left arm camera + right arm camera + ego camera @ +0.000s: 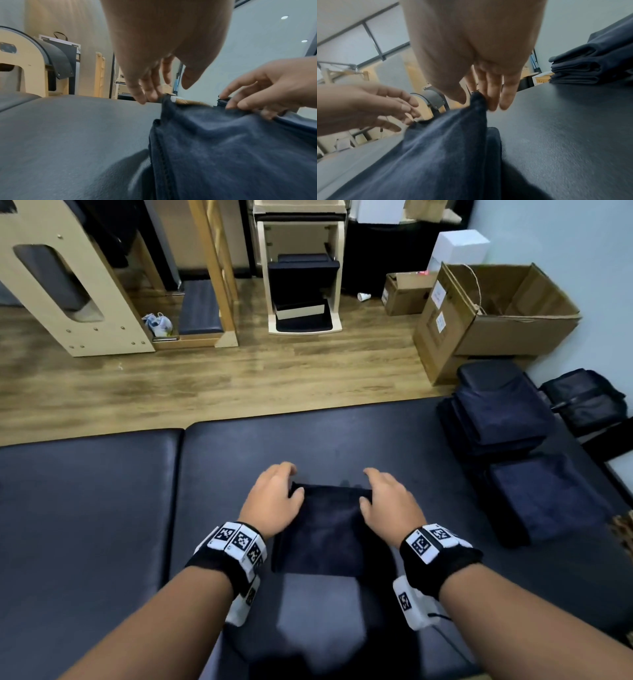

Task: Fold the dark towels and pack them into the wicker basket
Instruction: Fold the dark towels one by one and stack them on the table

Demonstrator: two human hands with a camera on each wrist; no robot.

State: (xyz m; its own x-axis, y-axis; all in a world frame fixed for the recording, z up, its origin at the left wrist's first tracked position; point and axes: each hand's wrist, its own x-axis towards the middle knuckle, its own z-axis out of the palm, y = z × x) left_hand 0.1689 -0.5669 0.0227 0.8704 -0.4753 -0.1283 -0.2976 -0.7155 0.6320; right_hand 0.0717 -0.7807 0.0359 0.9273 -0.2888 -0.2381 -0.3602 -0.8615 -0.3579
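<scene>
Mid-fold, frame centre: left hand (274, 498) and right hand (390, 501) each pinch a far corner of the dark towel (325, 535). Next, probably bring the corners over and align the edges.

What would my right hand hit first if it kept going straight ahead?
Likely nothing nearby: past the towel corner that the right hand pinches, only bare padded table lies ahead, then its far edge.

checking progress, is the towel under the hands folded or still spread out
Partly folded. The towel lies doubled in layers on the padded table, while the left hand and right hand pinch its far corners.
</scene>
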